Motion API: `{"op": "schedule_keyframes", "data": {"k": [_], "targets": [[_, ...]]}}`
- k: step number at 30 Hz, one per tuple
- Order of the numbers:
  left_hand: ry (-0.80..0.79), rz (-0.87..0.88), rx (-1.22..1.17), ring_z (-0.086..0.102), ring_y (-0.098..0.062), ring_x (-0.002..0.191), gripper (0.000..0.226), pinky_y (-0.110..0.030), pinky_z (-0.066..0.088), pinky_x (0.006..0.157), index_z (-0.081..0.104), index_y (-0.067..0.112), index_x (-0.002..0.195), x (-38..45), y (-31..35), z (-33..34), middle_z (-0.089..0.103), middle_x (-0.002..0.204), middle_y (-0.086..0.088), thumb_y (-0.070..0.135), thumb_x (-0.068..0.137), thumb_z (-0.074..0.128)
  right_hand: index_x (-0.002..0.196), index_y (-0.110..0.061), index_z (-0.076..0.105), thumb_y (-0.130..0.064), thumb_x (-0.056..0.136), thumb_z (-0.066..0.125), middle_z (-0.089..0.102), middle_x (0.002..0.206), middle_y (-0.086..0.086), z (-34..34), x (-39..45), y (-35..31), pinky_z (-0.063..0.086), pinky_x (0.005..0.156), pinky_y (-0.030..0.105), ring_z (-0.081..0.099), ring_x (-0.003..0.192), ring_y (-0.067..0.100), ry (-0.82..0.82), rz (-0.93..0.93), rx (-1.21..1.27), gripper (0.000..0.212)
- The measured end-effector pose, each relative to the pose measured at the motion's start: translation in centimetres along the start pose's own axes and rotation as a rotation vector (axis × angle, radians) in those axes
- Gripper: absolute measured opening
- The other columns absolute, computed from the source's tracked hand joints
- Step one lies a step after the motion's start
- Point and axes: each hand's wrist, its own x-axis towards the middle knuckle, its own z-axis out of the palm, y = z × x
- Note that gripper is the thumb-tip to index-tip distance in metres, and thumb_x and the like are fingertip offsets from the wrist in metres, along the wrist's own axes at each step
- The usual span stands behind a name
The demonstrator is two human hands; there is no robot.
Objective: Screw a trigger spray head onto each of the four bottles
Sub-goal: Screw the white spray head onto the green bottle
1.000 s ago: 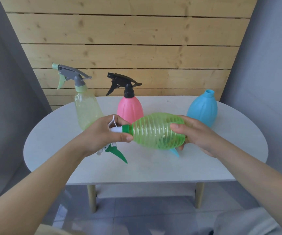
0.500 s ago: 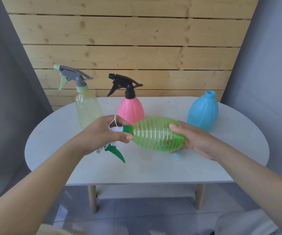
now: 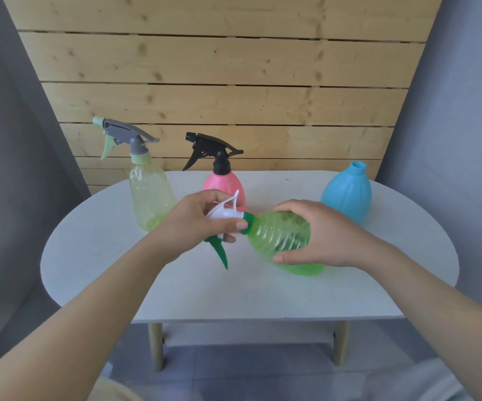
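compared with half a second ago, the ribbed green bottle [image 3: 281,237] has tipped so its base drops toward the white oval table [image 3: 118,256] and its neck angles up to the left, and the right hand [image 3: 321,235] has shifted from cradling the far end to lying over the bottle's top and side, fingers spread and curled round the body, thumb underneath at the near edge. the left hand [image 3: 196,224] stays at the neck, thumb and fingertips pinching the white and green trigger spray head [image 3: 228,217] at its green collar, the green trigger lever pointing down toward the table. both forearms reach in from the bottom corners, meeting over the middle of the table. behind them stand a pale yellow bottle [image 3: 150,195] fitted with a grey sprayer and a pink bottle [image 3: 225,183] fitted with a black sprayer; to the right a blue bottle [image 3: 347,195] stands with its neck open, just behind the right hand. wooden planks [image 3: 219,82] back the table.
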Motion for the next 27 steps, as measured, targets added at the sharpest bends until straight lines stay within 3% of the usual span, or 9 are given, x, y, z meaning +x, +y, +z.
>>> {"op": "schedule_keyframes", "data": {"k": [3,6,9,11,15,20,27], "targets": [[0.007,0.035,-0.251,0.073,-0.028,0.089,0.043,-0.03,0.057,0.077,0.064,0.015,0.106,0.5,-0.2,0.1,0.076,0.098,-0.008,0.028,0.068,0.08,0.118,-0.037,0.048,-0.055,0.056,0.076,0.056,0.113,-0.018,-0.8,0.0,1.1,0.047,0.087,0.029,0.054,0.105,0.005,0.051,0.089,0.091,0.07],[0.037,0.019,-0.38,0.07,-0.024,0.099,0.043,-0.035,0.056,0.085,0.06,0.013,0.113,0.9,-0.3,0.3,0.073,0.107,-0.011,0.024,0.073,0.073,0.113,-0.037,0.048,-0.053,0.059,0.077,0.055,0.101,-0.025,-1.2,0.1,2.4,0.041,0.071,0.014,0.053,0.093,-0.007,0.169,0.191,0.243,0.064],[0.037,-0.049,-0.301,0.071,-0.022,0.097,0.043,-0.036,0.056,0.085,0.059,0.014,0.112,1.1,-0.8,0.8,0.071,0.108,-0.009,0.028,0.074,0.073,0.111,-0.034,0.047,-0.051,0.062,0.077,0.056,0.105,-0.02,-1.2,1.0,3.2,0.041,0.072,0.02,0.053,0.096,-0.003,0.308,0.254,0.389,0.06],[0.036,-0.092,-0.204,0.072,-0.019,0.092,0.029,-0.034,0.057,0.083,0.061,0.015,0.107,1.3,-1.3,1.4,0.072,0.103,-0.007,0.025,0.082,0.069,0.111,-0.034,0.043,-0.051,0.062,0.077,0.053,0.102,-0.023,-0.9,1.9,3.3,0.041,0.071,0.02,0.053,0.093,-0.005,0.395,0.277,0.431,0.061],[0.039,-0.193,-0.083,0.072,-0.015,0.081,0.015,-0.027,0.057,0.075,0.062,0.013,0.103,1.9,-2.3,2.3,0.071,0.098,-0.005,0.021,0.091,0.058,0.108,-0.034,0.037,-0.044,0.067,0.077,0.047,0.091,-0.031,-0.2,3.9,3.3,0.037,0.059,0.0,0.046,0.075,-0.024,0.518,0.255,0.45,0.059],[-0.006,-0.256,-0.028,0.069,-0.012,0.072,0.02,-0.023,0.056,0.067,0.061,0.008,0.108,2.1,-2.9,2.6,0.07,0.092,-0.005,0.018,0.091,0.057,0.122,-0.026,0.034,-0.042,0.073,0.073,0.044,0.091,-0.031,1.7,6.6,3.7,0.034,0.06,0.013,0.046,0.079,-0.013,0.433,0.298,0.507,0.064],[-0.047,-0.267,-0.022,0.068,-0.011,0.068,0.015,-0.023,0.055,0.068,0.063,0.01,0.103,2.0,-3.3,2.5,0.07,0.091,-0.006,0.013,0.09,0.055,0.127,-0.02,0.028,-0.038,0.079,0.07,0.04,0.09,-0.025,3.9,7.6,5.2,0.031,0.056,0.012,0.044,0.076,-0.01,0.371,0.39,0.563,0.066]]}}
